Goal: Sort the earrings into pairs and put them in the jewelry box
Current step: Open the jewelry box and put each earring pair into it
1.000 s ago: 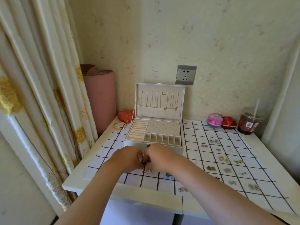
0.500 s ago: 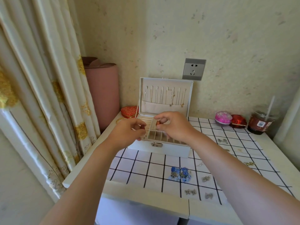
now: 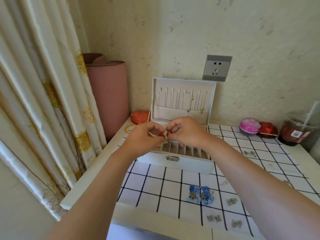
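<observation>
The white jewelry box [image 3: 181,162] stands open at the back of the table, its lid upright with necklaces hanging inside. Both my hands hover over its front compartments. My left hand [image 3: 143,137] pinches a small dark red earring [image 3: 162,135]. My right hand [image 3: 186,131] pinches a matching orange-red earring [image 3: 168,133], and the two nearly touch. On the checked cloth [image 3: 152,184] lie a blue tassel earring pair [image 3: 200,195] and several small silver earring pairs [image 3: 214,218].
A red heart-shaped box [image 3: 139,116] and gold bangles [image 3: 129,127] sit left of the jewelry box. A pink container [image 3: 249,126], a red box [image 3: 267,130] and a drink cup with straw [image 3: 297,130] stand at the back right. A curtain hangs at the left.
My hands rose from the cloth near the table's front with the red earrings and moved over the open box. The view has shifted closer and lower.
</observation>
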Demonstrator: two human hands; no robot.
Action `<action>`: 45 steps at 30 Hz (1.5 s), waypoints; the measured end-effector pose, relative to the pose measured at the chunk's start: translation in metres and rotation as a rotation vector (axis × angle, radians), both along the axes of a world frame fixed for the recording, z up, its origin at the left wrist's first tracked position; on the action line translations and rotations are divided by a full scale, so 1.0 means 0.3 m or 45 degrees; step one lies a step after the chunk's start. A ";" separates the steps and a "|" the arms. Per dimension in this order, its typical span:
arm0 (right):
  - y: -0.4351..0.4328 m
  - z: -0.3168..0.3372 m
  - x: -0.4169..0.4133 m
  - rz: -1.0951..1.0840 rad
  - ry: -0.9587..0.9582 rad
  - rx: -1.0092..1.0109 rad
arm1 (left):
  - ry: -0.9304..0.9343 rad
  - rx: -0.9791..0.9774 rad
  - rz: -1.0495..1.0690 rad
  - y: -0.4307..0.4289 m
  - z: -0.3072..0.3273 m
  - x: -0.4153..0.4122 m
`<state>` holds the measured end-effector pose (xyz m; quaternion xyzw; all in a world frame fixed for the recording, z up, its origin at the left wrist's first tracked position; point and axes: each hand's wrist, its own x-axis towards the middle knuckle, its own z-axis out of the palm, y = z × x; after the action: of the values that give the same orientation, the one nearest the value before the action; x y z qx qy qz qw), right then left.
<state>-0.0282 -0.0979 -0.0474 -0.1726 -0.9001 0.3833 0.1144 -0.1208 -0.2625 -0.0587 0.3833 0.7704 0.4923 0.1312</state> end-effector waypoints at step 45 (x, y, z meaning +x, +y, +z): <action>-0.022 -0.034 -0.001 0.107 -0.198 0.481 | 0.465 -0.508 0.149 0.020 -0.041 0.041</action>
<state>-0.0285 -0.1045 -0.0577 -0.1394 -0.9685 0.1978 0.0586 -0.1087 -0.2565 -0.0710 0.3873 0.8838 0.2604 0.0343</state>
